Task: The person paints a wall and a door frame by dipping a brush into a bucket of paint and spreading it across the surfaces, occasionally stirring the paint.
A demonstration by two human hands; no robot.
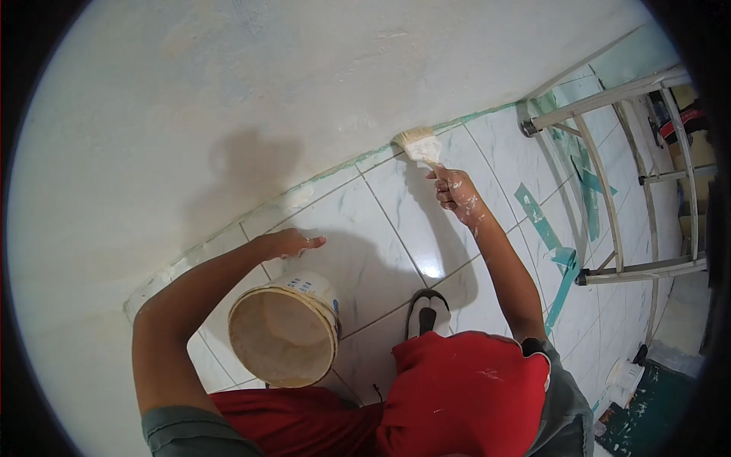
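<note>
My right hand (454,192) is closed around the handle of a flat paintbrush (420,146). White paint coats the lower part of the brush, and its pale bristles touch the base of the wall beside the floor edge. Paint specks mark that hand and wrist. My left hand (293,242) is held low near the wall, above the far side of a bucket, with a finger stretched to the right; its other fingers are partly hidden. The whitish plastic bucket (283,335) has its open mouth facing me, stained inside with cream residue.
Green tape (487,112) runs along the wall's foot. Loose green strips (563,274) lie on the white tiled floor (381,282). A metal ladder (598,190) occupies the right side. A white container (626,381) stands at lower right by a dark green, paint-spotted surface (651,415).
</note>
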